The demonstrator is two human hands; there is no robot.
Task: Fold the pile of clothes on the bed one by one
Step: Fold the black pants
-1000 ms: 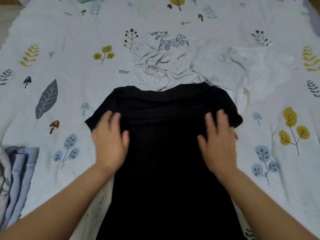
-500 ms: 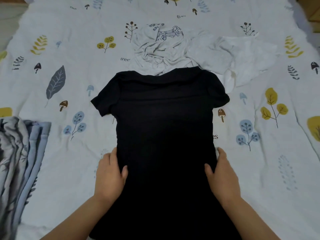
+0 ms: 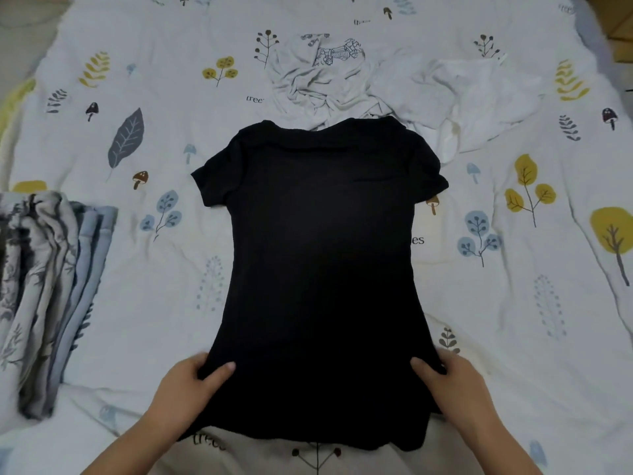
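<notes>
— Where is the black shirt point(image 3: 322, 269)?

— Spread flat in the middle of the bed point(image 3: 513, 320), collar at the far end, hem at the near end, both short sleeves out to the sides.

— And the hands?

— The left hand point(image 3: 186, 389) pinches the left side of the shirt just above the hem, thumb on top of the cloth, fingers tucked under the edge. The right hand point(image 3: 452, 385) grips the right side the same way, thumb on top.

— What about the other clothes?

— A crumpled grey shirt point(image 3: 318, 80) with a line drawing lies just beyond the collar, and a white garment point(image 3: 479, 90) lies to its right, at the far right. The black collar overlaps their near edges.

— Anything else?

— A stack of folded clothes point(image 3: 48, 289), grey and pale blue, sits at the left edge of the bed, well apart from the black shirt.
</notes>
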